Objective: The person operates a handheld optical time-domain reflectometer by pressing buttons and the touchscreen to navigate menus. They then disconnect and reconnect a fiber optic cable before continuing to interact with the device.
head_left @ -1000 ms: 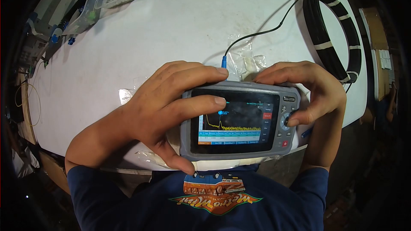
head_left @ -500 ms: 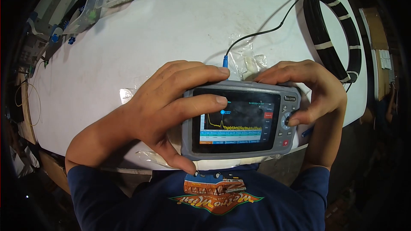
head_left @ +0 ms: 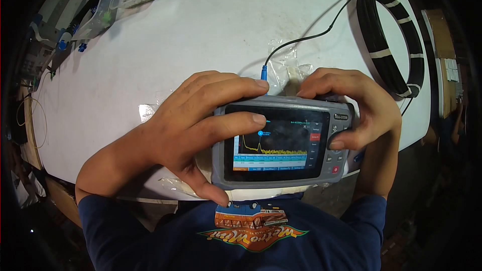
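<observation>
Mini-OTDR tester [head_left: 281,143] is in your two hands at the near edge of the white counter [head_left: 175,35], screen [head_left: 273,163] facing up toward you. Your left hand [head_left: 193,115] grips its left end, fingers spread: index tip over the upper screen, another fingertip at the top edge beside the blue connector [head_left: 264,73], thumb at the lower edge. Your right hand [head_left: 361,105] grips the right end, fingers curled at the top edge, thumb over the keypad [head_left: 329,159]. Display: yellow trace with one narrow peak, blue marker above it, table rows below. Black cable [head_left: 296,40] runs from the connector to the tied black coil [head_left: 374,35]. Clear plastic bag [head_left: 288,62] lies just beyond the tester.
</observation>
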Motion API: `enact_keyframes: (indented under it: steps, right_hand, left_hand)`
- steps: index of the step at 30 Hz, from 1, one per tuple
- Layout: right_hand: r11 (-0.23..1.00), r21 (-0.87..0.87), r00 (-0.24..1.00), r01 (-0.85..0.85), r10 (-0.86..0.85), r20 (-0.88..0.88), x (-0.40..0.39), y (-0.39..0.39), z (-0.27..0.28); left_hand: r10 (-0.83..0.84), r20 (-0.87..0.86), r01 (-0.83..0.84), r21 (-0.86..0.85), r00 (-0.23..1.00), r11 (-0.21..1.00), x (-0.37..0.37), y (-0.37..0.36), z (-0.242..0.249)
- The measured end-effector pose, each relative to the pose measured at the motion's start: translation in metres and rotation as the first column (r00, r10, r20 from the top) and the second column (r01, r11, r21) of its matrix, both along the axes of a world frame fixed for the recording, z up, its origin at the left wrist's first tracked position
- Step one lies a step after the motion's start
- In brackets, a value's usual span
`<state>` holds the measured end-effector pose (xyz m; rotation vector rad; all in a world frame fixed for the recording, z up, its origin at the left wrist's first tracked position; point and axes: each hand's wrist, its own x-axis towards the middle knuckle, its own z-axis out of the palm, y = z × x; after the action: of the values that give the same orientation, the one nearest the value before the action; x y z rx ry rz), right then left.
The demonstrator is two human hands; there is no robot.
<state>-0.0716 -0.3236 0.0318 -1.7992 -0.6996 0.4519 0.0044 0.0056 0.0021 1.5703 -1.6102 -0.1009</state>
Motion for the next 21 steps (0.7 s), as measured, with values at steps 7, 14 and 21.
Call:
enact_keyframes:
  steps: [7, 14, 21]
  right_hand:
    - [0.999, -0.033, 0.999, 0.023, -0.022, 0.039, -0.0028, 0.0029, -0.0001]
    - [1.0, -0.026, 1.0, 0.007, -0.007, 0.005, -0.0008, -0.0005, -0.0034]
    - [0.999, -0.046, 1.0, -0.006, 0.006, 0.0, 0.0003, -0.0001, -0.0032]
  left_hand:
    - [-0.006, 0.009, 0.006, -0.005, 1.0, 1.0, 0.0008, -0.0012, 0.0005]
    - [-0.005, 0.008, 0.005, 0.002, 1.0, 1.0, 0.0007, -0.0006, 0.0008]
    - [-0.001, -0.003, 0.001, -0.009, 1.0, 1.0, 0.0007, -0.0003, 0.0]
